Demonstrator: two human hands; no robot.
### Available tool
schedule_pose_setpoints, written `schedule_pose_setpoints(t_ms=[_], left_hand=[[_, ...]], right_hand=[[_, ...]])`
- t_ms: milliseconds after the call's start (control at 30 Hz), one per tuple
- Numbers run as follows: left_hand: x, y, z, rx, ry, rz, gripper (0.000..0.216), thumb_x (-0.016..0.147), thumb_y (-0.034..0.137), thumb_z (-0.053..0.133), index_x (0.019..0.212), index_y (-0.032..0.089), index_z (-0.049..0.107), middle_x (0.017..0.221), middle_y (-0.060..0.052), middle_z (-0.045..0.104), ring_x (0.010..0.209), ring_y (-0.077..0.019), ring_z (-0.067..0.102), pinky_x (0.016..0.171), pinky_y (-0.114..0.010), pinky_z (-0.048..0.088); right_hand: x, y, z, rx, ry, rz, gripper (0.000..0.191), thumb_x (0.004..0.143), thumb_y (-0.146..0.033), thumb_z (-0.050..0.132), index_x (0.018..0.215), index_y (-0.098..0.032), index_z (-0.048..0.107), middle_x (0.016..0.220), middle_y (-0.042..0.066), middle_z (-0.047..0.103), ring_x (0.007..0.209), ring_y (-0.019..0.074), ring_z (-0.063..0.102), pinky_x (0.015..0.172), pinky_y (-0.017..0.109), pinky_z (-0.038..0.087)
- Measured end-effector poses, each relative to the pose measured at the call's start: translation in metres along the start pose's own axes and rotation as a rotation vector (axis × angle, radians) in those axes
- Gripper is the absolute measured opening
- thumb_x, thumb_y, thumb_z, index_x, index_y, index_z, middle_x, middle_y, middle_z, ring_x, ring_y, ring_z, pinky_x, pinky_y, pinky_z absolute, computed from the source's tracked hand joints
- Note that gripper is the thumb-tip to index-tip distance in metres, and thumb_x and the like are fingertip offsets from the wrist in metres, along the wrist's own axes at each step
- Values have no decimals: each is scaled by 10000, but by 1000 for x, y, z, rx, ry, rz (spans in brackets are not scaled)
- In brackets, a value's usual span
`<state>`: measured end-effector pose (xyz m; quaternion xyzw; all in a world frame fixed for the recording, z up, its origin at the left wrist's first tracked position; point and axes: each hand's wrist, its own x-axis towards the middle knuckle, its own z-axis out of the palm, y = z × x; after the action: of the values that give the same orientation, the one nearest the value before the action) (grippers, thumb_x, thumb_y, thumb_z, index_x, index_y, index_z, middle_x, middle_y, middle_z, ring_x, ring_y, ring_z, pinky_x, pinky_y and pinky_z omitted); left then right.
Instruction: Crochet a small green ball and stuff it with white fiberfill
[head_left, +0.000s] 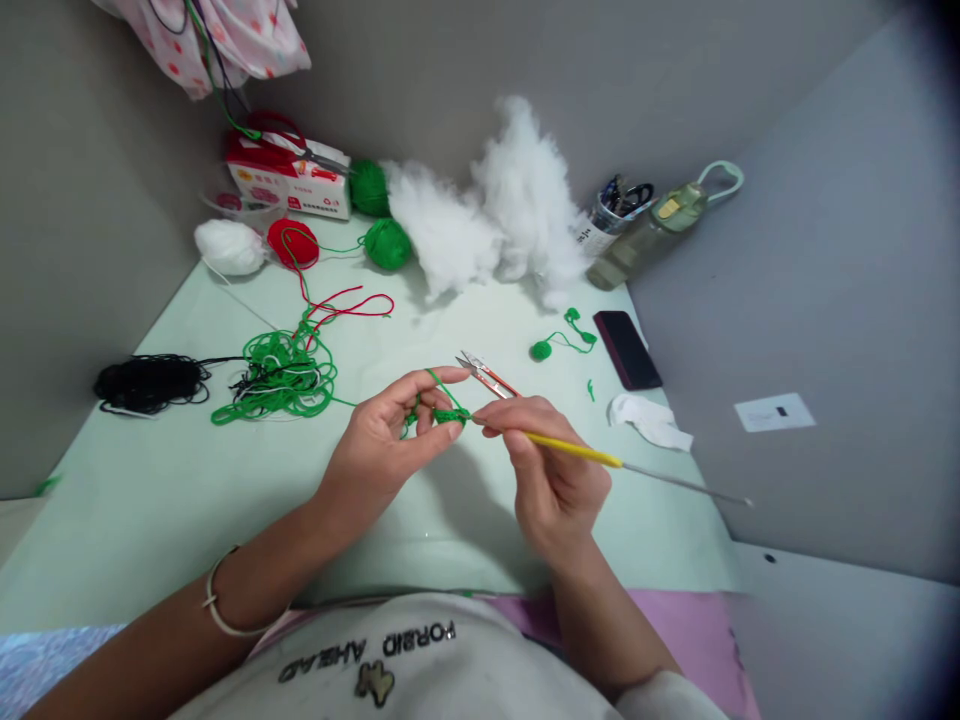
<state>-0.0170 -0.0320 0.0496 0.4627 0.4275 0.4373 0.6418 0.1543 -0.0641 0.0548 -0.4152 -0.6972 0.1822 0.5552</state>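
**Hook tip meets green stitchwork over the table**

The left hand (pixel 382 440) is closed in a pinch, thumb and fingertips clamping a small green crochet piece (pixel 448 413) just above the middle of the pale green table (pixel 150 500); a strand loops over the raised forefinger, seemingly to keep it taut. The right hand (pixel 551 470) is closed round the crochet hook (pixel 577 452), fingers on its yellow sleeve close to the working end, probably for fine control. The hook's long axis runs left to right, sloping a little toward the near side; its tip points left into the piece, its bare metal tail right. Thread snips (pixel 487 375) lie just beyond the hands, within easy reach; the green yarn tangle (pixel 281 378) lies to the left, with a strand running from it toward the hands; white stuffing (pixel 495 215) is heaped at the far edge.
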Motion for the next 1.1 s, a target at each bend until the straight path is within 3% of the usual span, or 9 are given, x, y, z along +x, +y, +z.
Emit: schedule_pose_setpoints(t_ms=[133,200,300,400,533,633,733,933,1100], left_hand=[[-3,0,3,19,45,13,409,829,245,800,1232,292,746,900,11,597,805,-146,505,794,-261,418],[-3,0,4,-16,23,-1,456,837,255,797,1285,283,717,902,11,606,809,-146,504,807,-261,421],[-3,0,2,-109,-24,-43,481,846,277,799,1316,284,697,907,8,609,843,-147,513,826,-257,420],[-2,1,0,-203,-74,-90,444,842,274,802,1278,284,721,893,7,600,833,-143,519,815,-255,426],[0,3,-1,-272,-165,-149,405,837,271,805,1238,295,748,884,9,616,851,-143,548,850,-260,430],[1,1,0,-308,-216,-156,395,840,284,801,1232,298,749,974,-12,686,946,-167,587,921,-283,428],[1,-2,0,-321,-230,-153,391,847,292,796,1235,296,745,1041,-27,716,1006,-184,601,966,-304,421],[1,-1,-1,-293,-170,-152,358,831,272,813,1186,303,774,899,5,633,883,-143,548,874,-267,429],[0,0,-1,-170,-106,-104,343,842,264,794,1182,300,773,873,7,613,829,-140,520,813,-258,426]], right_hand=[[-2,0,3,-211,-47,-176,289,942,-36,554,1137,-210,675,960,90,755,866,212,726,727,370,586],[-3,1,4,-225,-43,-190,306,936,-35,566,1147,-225,680,976,89,760,873,212,729,712,365,594],[-3,1,3,-100,56,-111,277,961,-64,559,1130,-234,698,944,70,769,853,209,736,711,380,605],[0,1,2,46,147,61,195,1003,-157,549,1037,-240,722,897,47,774,761,188,719,655,362,600],[4,3,2,257,134,264,176,1016,-265,574,962,-225,737,880,45,767,748,170,705,635,329,598],[4,6,4,307,95,275,162,1005,-281,602,968,-230,752,925,56,778,889,196,724,667,327,603],[3,8,5,295,80,312,166,1001,-315,613,970,-223,748,943,61,783,825,183,719,679,335,604],[4,10,0,378,75,402,208,1040,-341,547,948,-216,686,911,49,786,696,142,688,673,315,583],[3,3,-1,233,74,289,193,1052,-261,506,987,-223,684,932,48,777,724,155,707,672,330,599]])
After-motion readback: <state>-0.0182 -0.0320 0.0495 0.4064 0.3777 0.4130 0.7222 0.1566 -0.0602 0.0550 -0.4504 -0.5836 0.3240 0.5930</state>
